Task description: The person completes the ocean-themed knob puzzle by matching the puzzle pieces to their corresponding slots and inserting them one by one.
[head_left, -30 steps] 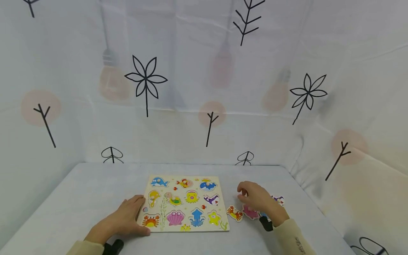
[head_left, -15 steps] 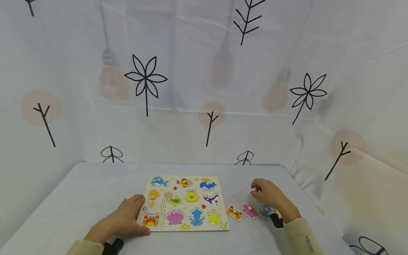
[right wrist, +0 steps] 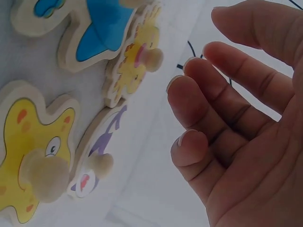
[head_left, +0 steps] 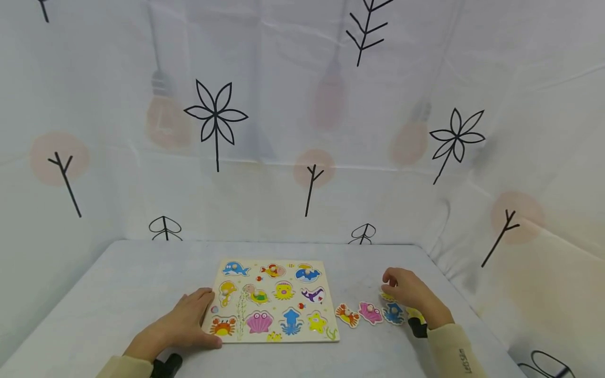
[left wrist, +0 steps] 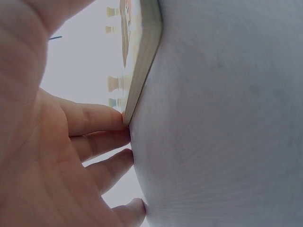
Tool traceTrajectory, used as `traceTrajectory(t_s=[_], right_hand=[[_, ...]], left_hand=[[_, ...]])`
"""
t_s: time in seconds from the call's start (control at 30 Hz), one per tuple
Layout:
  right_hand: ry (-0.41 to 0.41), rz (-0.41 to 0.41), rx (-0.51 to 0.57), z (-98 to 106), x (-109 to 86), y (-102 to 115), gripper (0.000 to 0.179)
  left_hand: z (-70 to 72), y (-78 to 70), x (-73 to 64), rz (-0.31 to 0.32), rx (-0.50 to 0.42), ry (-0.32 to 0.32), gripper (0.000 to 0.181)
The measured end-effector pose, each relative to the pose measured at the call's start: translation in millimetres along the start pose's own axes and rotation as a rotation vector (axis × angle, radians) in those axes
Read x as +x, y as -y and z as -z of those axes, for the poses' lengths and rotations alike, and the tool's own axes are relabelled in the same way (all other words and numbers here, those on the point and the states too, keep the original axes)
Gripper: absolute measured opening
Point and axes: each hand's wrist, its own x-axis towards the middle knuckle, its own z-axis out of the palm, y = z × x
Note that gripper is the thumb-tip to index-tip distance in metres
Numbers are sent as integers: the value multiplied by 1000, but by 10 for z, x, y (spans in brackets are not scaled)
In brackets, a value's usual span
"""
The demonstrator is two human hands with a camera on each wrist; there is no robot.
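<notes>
My left hand (head_left: pixel 184 320) rests against the left edge of a wooden sea-animal puzzle board (head_left: pixel 274 307), fingertips at its side and thumb by the near corner. To the right, my right hand (head_left: pixel 411 294) hovers over loose knobbed puzzle pieces, fingers loosely bent and holding nothing. A yellow octopus piece (right wrist: pixel 128 78), a purple whale piece (right wrist: pixel 102 142) and a yellow starfish piece (right wrist: pixel 28 125) lie beside it in the right wrist view. Left of them in a row are a crab piece (head_left: pixel 348 316), a pink shell piece (head_left: pixel 371 313) and a blue squid piece (head_left: pixel 393 314).
Knobs (left wrist: pixel 112 83) stand up from pieces seated in the board's upper part. A white cloth (head_left: pixel 142 268) covers the table. Behind it hangs a white backdrop (head_left: pixel 264 199) with printed plants and bulbs.
My right hand has moved right, from over the pink shell piece to over the yellow pieces, uncovering the shell and blue squid pieces. My left hand has stayed at the board's edge.
</notes>
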Motion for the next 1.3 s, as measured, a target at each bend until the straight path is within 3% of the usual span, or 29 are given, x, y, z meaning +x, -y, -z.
traceTrajectory(t_s=[0.93,1.3], right_hand=[[53,-97,19,-103,2,-111,9],[35,-72,14,-117,18,-106,7]], left_hand=[[-7,14,15,-1,10,-5,113],[-5,9,0,-10,12,-8,113]])
